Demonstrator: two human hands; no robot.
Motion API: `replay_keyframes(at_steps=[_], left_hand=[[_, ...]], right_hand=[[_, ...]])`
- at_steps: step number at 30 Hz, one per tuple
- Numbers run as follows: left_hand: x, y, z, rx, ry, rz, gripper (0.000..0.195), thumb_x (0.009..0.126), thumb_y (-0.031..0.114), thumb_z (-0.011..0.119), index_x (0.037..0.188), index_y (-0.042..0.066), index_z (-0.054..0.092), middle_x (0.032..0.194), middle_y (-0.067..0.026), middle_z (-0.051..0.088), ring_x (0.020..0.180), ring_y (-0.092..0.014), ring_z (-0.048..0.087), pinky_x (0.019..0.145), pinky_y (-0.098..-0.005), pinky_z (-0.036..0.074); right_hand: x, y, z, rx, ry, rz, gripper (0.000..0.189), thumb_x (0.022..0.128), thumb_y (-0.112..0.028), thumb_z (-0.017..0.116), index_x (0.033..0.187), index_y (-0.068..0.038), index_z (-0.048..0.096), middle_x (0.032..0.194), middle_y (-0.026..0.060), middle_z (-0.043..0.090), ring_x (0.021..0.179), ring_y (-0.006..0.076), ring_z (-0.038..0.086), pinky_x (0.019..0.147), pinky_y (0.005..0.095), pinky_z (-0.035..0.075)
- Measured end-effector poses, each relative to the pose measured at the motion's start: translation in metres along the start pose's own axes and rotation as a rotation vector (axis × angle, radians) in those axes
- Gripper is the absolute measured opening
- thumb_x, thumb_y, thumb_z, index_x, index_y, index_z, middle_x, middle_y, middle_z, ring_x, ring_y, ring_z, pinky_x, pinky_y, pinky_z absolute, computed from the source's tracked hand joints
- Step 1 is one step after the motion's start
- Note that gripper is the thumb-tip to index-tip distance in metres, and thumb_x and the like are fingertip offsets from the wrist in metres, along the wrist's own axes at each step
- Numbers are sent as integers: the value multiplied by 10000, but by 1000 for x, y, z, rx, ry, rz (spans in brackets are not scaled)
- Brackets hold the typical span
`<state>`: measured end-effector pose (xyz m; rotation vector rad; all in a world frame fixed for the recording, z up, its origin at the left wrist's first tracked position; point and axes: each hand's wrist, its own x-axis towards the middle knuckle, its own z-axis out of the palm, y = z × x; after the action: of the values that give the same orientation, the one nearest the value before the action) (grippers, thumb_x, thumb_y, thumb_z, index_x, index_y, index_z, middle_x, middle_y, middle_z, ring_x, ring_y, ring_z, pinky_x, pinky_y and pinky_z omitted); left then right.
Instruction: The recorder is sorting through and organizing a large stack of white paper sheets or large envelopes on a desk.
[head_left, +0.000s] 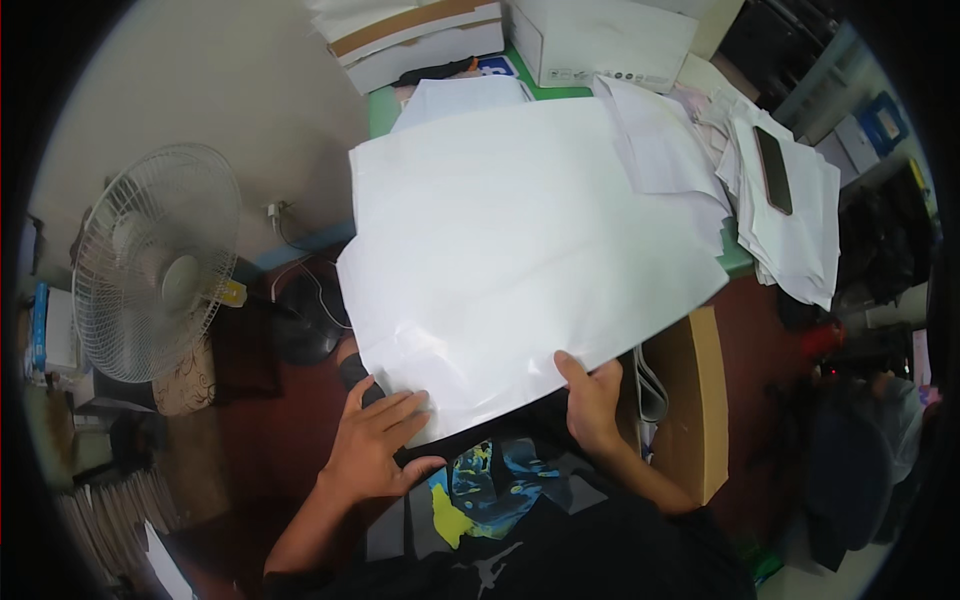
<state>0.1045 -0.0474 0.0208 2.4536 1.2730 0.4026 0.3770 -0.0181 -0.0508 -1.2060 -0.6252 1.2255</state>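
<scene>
A large white paper sheet (517, 225) spreads before me, its far part over the table and its near edge over my lap. Along that near edge, my right hand (596, 401) pinches the paper, thumb on top and fingers underneath. My left hand (379, 442) rests with spread fingers on the near left corner, its thumb past the edge. Faint creases and shiny ripples show near both hands. Whether the sheet is single or lies on others beneath it, I cannot tell.
Behind the sheet, white boxes (607, 45) stand on the green table (739, 259). A smartphone (772, 169) lies on a paper stack (806, 217) at right. An open cardboard box (709, 405) is by my right arm. A fan (157, 262) stands at left.
</scene>
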Motion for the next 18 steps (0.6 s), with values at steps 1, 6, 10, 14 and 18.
replay_keyframes(at_steps=[1, 6, 10, 14, 18], left_hand=[[0, -3, -4, 0, 9, -22, 454, 711, 346, 819, 1015, 27, 711, 1212, -127, 667, 1107, -264, 643, 1071, -529, 332], [29, -31, -26, -38, 403, -76, 545, 659, 265, 825, 1108, -12, 691, 1237, -201, 653, 1086, -329, 654, 1009, -508, 410], [74, -74, -52, -302, 462, -86, 937, 639, 272, 869, 1419, -35, 449, 1447, -266, 463, 1368, -381, 431, 1141, -440, 297], [108, -98, -73, -1020, 146, -87, 1294, 582, 564, 883, 1495, -92, 241, 1481, -263, 412, 1425, -363, 341, 1163, -419, 233], [120, -89, -67, -1287, -352, 23, 1460, 436, 632, 909, 1508, -77, 217, 1517, -234, 365, 1417, -329, 349, 1160, -413, 227]], right_hand=[[-5, -1, 2, 7, -17, -12, 228, 878, -13, 640, 1086, 79, 618, 993, 78, 654, 900, 129, 609, 766, 287, 494], [-27, -24, 9, -363, -348, -427, 265, 874, -5, 659, 1123, 72, 607, 1039, 106, 648, 944, 175, 616, 832, 307, 485], [-13, -68, 9, -691, -822, -634, 314, 901, -65, 633, 1193, 49, 610, 1112, 165, 654, 1019, 242, 637, 894, 358, 500], [9, -115, 0, -426, -941, -537, 334, 849, -44, 659, 1170, 43, 631, 1104, 150, 670, 1029, 237, 641, 910, 361, 493], [27, -138, -6, -102, -827, -430, 358, 796, -24, 685, 1147, 37, 652, 1096, 136, 686, 1038, 232, 645, 925, 364, 486]])
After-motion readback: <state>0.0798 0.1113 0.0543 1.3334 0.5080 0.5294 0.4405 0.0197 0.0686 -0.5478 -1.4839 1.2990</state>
